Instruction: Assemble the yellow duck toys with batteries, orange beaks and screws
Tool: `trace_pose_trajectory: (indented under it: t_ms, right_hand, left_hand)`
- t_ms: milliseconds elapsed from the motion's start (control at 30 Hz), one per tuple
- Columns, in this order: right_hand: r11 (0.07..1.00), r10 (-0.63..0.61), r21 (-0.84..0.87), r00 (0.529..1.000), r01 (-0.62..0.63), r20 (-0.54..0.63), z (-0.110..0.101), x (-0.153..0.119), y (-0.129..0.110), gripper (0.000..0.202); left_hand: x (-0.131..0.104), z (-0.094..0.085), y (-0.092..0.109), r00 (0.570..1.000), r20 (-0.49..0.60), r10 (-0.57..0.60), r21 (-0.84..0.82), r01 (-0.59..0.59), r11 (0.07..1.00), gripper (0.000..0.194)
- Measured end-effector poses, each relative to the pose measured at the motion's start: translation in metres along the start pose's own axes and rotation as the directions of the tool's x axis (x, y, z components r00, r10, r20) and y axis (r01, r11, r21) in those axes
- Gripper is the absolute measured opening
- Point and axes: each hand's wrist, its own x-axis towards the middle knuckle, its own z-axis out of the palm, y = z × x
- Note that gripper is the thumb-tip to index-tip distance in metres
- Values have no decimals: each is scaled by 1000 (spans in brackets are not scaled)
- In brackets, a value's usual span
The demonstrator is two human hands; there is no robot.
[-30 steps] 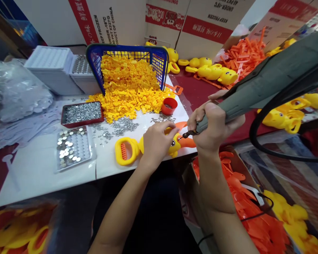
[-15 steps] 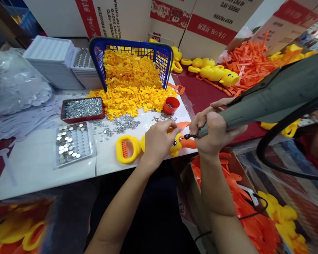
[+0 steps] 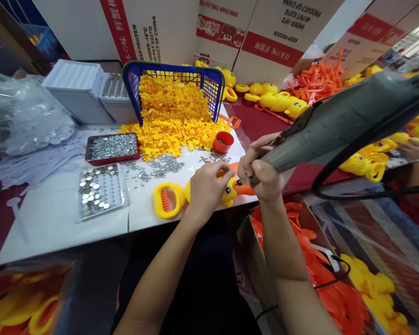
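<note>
A yellow duck-shaped plastic toy [image 3: 169, 200] with a loop handle and an orange bill lies on the white table top. My left hand [image 3: 206, 188] is closed on it near the head, hiding its middle part. In my right hand [image 3: 261, 174] is a grey-green electric screwdriver [image 3: 328, 123], with the fingers wrapped round its front end. Its bit touches or nearly touches the duck's head beside the eye; exact contact is too small to tell. A red cup [image 3: 223, 142] of small screws stands behind the toy, with loose metal screws [image 3: 165, 165] scattered to its left.
A blue basket [image 3: 127, 93] lies tipped, spilling small yellow parts [image 3: 174, 135]. Left are a red tray of metal pieces [image 3: 113, 148] and a plastic tray of discs [image 3: 101, 190]. An orange-filled carton [image 3: 314, 242] stands below right. A co-worker's hand [image 3: 417, 150] shows far right.
The screwdriver's rear end has swung and my right hand has shifted slightly left, with the bit still at the duck's head. My left hand stays on the toy. The camera view has tilted slightly.
</note>
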Motion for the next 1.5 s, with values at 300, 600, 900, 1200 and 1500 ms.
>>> trace_pose_trajectory:
  t_ms: [300,600,900,1200,1500]
  right_hand:
    - [999,-49,-3,996,49,-74,-16,11,-1,22]
    - [982,-181,-30,894,185,-409,0,29,-3,13]
    - [983,-181,-49,894,176,-409,4,28,1,7]
    - [983,-185,-91,879,161,-440,8,27,3,11]
    - [975,-214,-152,880,163,-425,11,28,3,12]
  left_hand:
    - [-1,5,-4,998,-49,45,-4,-45,999,7]
    - [-3,11,-9,987,-91,136,33,-133,991,6]
    - [-5,10,-11,977,-120,178,60,-172,983,4]
    - [-7,9,-13,982,-98,160,29,-158,987,1]
    - [-8,2,-14,987,17,158,57,-158,986,34]
